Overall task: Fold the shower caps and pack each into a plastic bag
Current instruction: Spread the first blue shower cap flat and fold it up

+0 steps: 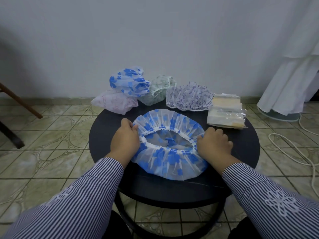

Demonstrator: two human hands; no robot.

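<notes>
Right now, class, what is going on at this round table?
A person in striped sleeves has a blue-flowered shower cap spread opening-up on the black table. The left hand and the right hand each grip its gathered elastic edge on opposite sides. It is not yet folded. Four more caps wait at the back: blue cap, pink cap, green cap, purple cap. A stack of plastic bags lies at the right.

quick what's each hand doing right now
Left hand: closed, pinching the left edge of the blue-flowered shower cap.
Right hand: closed, fingers curled on the cap's right edge.
</notes>
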